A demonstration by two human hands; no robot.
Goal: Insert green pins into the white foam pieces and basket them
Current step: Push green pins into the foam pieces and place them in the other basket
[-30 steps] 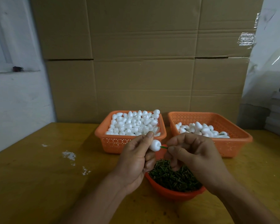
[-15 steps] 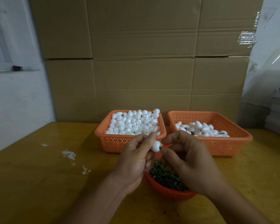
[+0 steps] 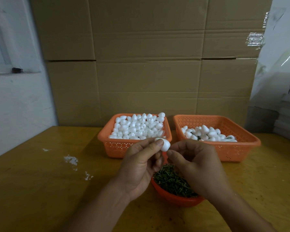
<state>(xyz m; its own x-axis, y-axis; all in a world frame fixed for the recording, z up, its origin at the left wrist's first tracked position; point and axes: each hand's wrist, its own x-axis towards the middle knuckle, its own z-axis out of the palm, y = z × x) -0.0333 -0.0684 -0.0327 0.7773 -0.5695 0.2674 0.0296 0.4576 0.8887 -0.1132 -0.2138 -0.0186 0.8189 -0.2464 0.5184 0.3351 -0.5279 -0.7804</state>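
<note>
The left hand [image 3: 141,166] pinched a white egg-shaped foam piece [image 3: 164,145]; the right hand [image 3: 195,166] pinched at its tip. The green pin, visible earlier, was now hidden.

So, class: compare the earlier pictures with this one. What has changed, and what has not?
The green pin's stem, visible a second ago, has vanished between the foam piece and the right hand, whose fingertips closed up to the foam. The left hand still pinches the piece. Both baskets and the pin bowl stayed put.
</note>
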